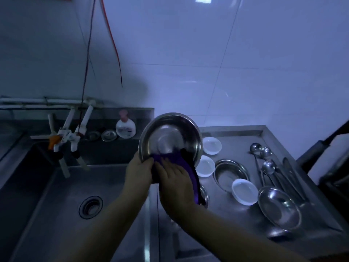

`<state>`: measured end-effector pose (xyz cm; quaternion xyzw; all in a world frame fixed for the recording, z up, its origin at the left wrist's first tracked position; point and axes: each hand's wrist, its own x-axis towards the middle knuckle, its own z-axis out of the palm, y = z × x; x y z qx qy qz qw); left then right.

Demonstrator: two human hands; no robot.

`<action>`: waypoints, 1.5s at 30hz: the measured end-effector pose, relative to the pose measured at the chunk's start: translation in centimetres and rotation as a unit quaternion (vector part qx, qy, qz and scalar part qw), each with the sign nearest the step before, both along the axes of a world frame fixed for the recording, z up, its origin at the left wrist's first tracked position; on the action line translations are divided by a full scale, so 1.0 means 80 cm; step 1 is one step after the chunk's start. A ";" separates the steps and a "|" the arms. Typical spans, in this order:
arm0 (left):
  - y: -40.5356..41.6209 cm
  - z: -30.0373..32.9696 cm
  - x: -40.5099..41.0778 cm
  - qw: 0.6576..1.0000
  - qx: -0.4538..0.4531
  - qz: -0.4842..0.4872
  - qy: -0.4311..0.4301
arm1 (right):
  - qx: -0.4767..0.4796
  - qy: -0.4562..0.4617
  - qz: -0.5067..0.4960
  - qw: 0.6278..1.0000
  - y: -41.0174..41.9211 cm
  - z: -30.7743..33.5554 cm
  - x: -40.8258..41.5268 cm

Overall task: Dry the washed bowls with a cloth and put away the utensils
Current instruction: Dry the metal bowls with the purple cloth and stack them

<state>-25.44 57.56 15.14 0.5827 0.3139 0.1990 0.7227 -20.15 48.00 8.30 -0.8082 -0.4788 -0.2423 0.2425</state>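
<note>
Both hands meet at the tilted steel bowl above the sink's edge, my left hand gripping its rim, my right hand pressing the purple cloth inside; drying underway, turning it probably comes next.

A large steel bowl is held tilted above the edge of the sink, its rim gripped by the left hand. A purple cloth is pressed against the bowl's lower rim by the right hand, the fingers lying flat. On the steel desk to the right, white dishes, smaller steel bowls and a row of ladles are laid out. A soap bottle is seen behind the sink
</note>
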 end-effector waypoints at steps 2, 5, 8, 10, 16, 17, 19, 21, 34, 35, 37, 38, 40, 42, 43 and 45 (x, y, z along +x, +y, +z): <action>0.012 0.001 -0.002 1.000 0.020 -0.018 0.005 | 0.011 0.005 0.035 0.999 0.002 0.003 -0.001; 0.040 0.009 -0.008 0.995 0.070 -0.067 0.028 | -0.045 -0.125 0.128 0.983 -0.025 0.014 0.032; 0.069 0.030 -0.008 0.982 0.126 -0.120 0.077 | -0.084 -0.233 0.195 0.949 -0.051 0.034 0.074; 0.077 0.037 -0.003 0.983 0.125 -0.109 0.084 | -0.077 -0.251 0.197 0.945 -0.053 0.047 0.091; -0.007 0.021 0.008 0.998 0.058 -0.022 -0.031 | 0.029 -0.174 0.101 0.979 -0.023 0.059 0.063; -0.014 0.023 0.009 0.998 0.050 -0.004 -0.046 | 0.040 -0.155 0.098 0.982 -0.022 0.056 0.057; -0.015 0.030 0.010 0.997 0.062 0.006 -0.054 | 0.040 -0.156 0.114 0.980 -0.028 0.052 0.057; -0.011 0.038 0.009 0.995 0.097 -0.007 -0.024 | 0.025 -0.187 0.167 0.968 -0.047 0.055 0.077; -0.027 0.055 0.031 0.983 0.163 0.031 0.074 | 0.027 -0.160 0.162 0.973 -0.070 0.046 0.109; -0.036 0.052 0.032 0.986 0.150 0.037 0.058 | 0.042 -0.127 0.155 0.979 -0.063 0.039 0.091; -0.047 0.048 0.034 0.991 0.122 0.043 0.033 | 0.073 -0.065 0.151 0.984 -0.052 0.034 0.066; -0.048 0.050 0.033 0.993 0.106 0.044 0.026 | 0.081 -0.054 0.158 0.983 -0.050 0.037 0.064; -0.037 0.056 0.029 0.994 0.101 0.034 0.034 | 0.046 -0.106 0.189 0.975 -0.058 0.046 0.077; -0.015 0.066 0.020 0.984 0.153 -0.012 0.090 | -0.014 -0.200 0.242 0.949 -0.076 0.058 0.103; -0.005 0.073 0.015 0.974 0.184 -0.051 0.122 | -0.037 -0.240 0.270 0.932 -0.084 0.064 0.116; 0.008 0.085 0.007 0.959 0.210 -0.107 0.160 | -0.061 -0.287 0.306 0.906 -0.093 0.078 0.138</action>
